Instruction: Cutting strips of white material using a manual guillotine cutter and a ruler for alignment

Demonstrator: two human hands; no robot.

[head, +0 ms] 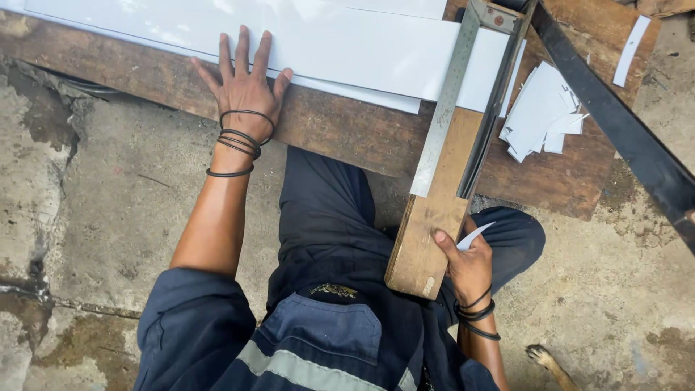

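Left hand [245, 87] is pressing flat, fingers spread, on the white rectangular sheet [340, 43]; right hand [467, 262] is grasping the wooden cutter arm [434, 217] and a paper scrap [474, 235]; the sheet may be slipping askew.

Wooden board [347, 134] bears white sheets [340, 43].

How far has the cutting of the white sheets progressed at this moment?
Done: a pile of small white cut pieces lies on the brown wooden board. In hand: the left hand presses the long white sheets flat, while the right hand holds the wooden cutter arm with its metal ruler. Left: most of the sheets' length appears uncut.
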